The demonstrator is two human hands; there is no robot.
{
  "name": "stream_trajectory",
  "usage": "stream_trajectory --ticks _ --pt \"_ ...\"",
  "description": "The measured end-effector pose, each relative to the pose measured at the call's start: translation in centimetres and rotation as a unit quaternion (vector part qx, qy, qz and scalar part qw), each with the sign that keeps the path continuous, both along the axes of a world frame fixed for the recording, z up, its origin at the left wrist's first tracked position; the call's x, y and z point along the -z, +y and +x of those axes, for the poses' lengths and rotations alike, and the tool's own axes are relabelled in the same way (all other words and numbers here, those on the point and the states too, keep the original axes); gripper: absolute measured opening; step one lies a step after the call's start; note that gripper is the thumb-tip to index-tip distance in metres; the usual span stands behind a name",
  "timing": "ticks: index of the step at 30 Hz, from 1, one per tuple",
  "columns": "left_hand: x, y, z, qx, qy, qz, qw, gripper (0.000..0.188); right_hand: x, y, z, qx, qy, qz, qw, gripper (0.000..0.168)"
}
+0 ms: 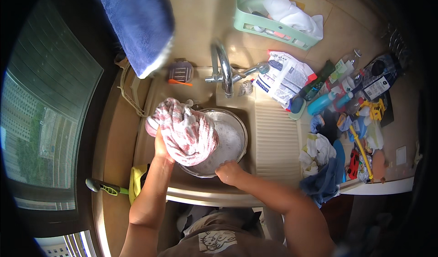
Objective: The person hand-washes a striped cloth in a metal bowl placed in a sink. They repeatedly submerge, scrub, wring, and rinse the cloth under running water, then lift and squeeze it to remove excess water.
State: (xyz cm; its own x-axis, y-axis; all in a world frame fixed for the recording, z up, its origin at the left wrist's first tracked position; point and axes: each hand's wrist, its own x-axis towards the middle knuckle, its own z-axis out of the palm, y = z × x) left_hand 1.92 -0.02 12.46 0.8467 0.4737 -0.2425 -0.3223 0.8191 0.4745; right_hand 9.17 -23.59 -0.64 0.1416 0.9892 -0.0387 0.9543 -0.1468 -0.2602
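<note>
My left hand (162, 147) holds up a bunched pink-and-white cloth (186, 134) over the left side of a round metal basin (243, 134). The cloth covers most of its fingers. Foamy, whitish water (227, 142) lies in the basin, which stands in the sink bowl (251, 147). At the basin's near right rim, my right hand (228, 172) is curled closed on the edge; its fingertips are hidden. The chrome faucet (226, 69) arches behind the basin, its spout pointing toward me.
A ribbed drainboard (277, 137) adjoins the sink on the right. Beyond it crowd bottles (321, 103), a plastic bag (285, 75), toys and dark blue cloth (320, 181). A blue towel (140, 24) hangs at upper left. A green-handled tool (107, 187) and yellow cloth (136, 181) lie left.
</note>
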Motion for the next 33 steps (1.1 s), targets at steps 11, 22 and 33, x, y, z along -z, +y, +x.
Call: stream_trajectory --ticks 11,22,33 --pt "-9.2 -1.2 0.4 -0.025 -0.103 0.08 0.991 0.047 -5.0 9.9 5.4 0.09 0.055 0.237 0.966 0.039" --pt "-13.3 -1.9 0.5 -0.083 -0.089 0.144 0.982 0.047 -13.8 13.1 11.2 0.029 0.147 0.001 0.989 0.042" --pt "-13.2 -2.7 0.9 -0.068 -0.094 0.127 0.985 0.046 -15.8 11.4 12.5 -0.038 0.174 -0.04 0.983 0.038"
